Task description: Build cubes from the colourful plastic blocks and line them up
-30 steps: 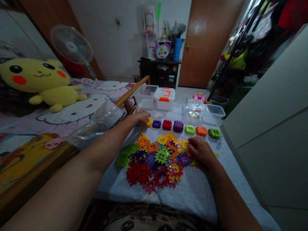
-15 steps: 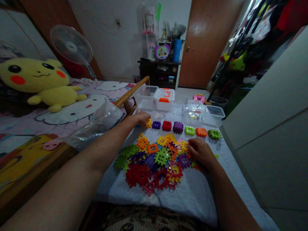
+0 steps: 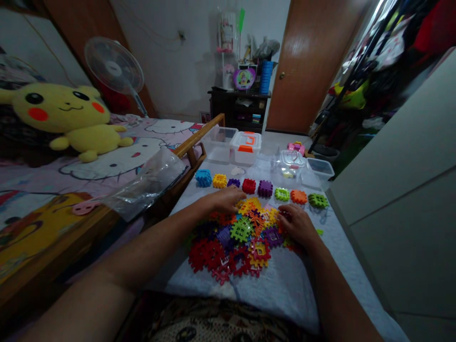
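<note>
My left hand (image 3: 228,199) hovers at the back left of a heap of flat interlocking plastic pieces, its fingers loosely apart and no piece visible in them. Beneath its fingertips are yellow pieces (image 3: 250,205). My right hand (image 3: 298,223) rests at the heap's right edge, fingers slightly bent and apart, beside a purple piece (image 3: 273,236). Green (image 3: 242,230) and red pieces (image 3: 204,255) lie toward the front. Behind the heap runs a row of block cubes: blue (image 3: 204,177), yellow (image 3: 220,180), dark purple (image 3: 233,182), red (image 3: 249,185), purple (image 3: 265,188), lime (image 3: 282,194), orange (image 3: 298,196) and green (image 3: 318,200).
Clear plastic boxes stand at the table's back, one with an orange-latched lid (image 3: 245,147). A wooden bed rail (image 3: 199,135) and a plastic bag (image 3: 149,183) border the left side. A pale cabinet (image 3: 395,190) flanks the right.
My left hand has drawn back from the yellow cube toward the heap, moving right and nearer. The blue and yellow cubes now show fully. My right hand stays in place; the view has shifted slightly.
</note>
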Tool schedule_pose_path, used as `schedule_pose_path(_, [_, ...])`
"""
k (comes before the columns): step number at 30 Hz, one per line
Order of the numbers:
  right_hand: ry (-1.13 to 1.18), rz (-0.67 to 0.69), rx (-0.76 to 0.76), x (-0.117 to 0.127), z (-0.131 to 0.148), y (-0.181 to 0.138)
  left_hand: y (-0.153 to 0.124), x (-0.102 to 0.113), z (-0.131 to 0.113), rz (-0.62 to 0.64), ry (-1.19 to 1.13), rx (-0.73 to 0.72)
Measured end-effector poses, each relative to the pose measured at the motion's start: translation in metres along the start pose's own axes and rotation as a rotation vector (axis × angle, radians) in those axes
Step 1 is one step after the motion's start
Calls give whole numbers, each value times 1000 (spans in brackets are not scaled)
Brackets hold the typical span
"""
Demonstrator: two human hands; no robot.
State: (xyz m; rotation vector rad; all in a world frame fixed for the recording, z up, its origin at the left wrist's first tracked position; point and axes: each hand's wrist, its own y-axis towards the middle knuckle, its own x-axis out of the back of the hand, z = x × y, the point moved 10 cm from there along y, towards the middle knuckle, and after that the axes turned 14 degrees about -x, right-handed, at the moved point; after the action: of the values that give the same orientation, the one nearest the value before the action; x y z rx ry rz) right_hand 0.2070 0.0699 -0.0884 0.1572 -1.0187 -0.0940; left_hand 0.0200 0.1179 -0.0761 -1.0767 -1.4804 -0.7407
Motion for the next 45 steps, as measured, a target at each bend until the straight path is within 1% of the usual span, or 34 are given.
schedule_pose_path(4, [-3,11,5,1,2,0,7,-11,4,2,-69,49])
schedule_pose_path(9, [-18,24,1,1,2,1,8,-14,11,-17,-146,95])
schedule_pose_path(14, [-8,18,3,-1,0,1,-3,1,22,-118,-157,203])
schedule_pose_path(17, [0,19,7,-1,0,0,-15,17,29,-232,-65,290])
schedule_pose_path(19, [4,20,10,-1,0,0,-22,22,33,-287,26,336])
schedule_pose_path(20, [4,18,9,-1,0,0,-24,21,34,-287,61,344])
schedule_pose_path(22, [0,11,7,0,0,0,-25,13,34,-246,95,330])
schedule_pose_path(25, [-5,8,4,0,0,0,-26,1,34,-160,68,282])
schedule_pose_path(27, [-5,12,5,0,0,0,-28,-3,32,-94,27,248])
schedule_pose_path(30, [-4,13,7,1,1,0,-32,-2,29,-25,-26,212])
schedule_pose_path(32, [-4,20,7,1,1,0,-32,7,26,-47,-31,210])
schedule_pose_path(34, [4,27,0,1,0,1,-29,15,21,-87,-23,212])
schedule_pose_path(36, [20,24,-12,2,-3,1,-18,19,14,-106,-24,208])
schedule_pose_path(39, [29,11,-32,2,-7,2,6,11,5,-80,-41,217])
schedule_pose_path(41, [23,11,-40,1,-9,2,21,4,3,-64,-28,262])
schedule_pose_path(45, [15,12,-55,1,-11,3,37,-5,2,-81,7,348])
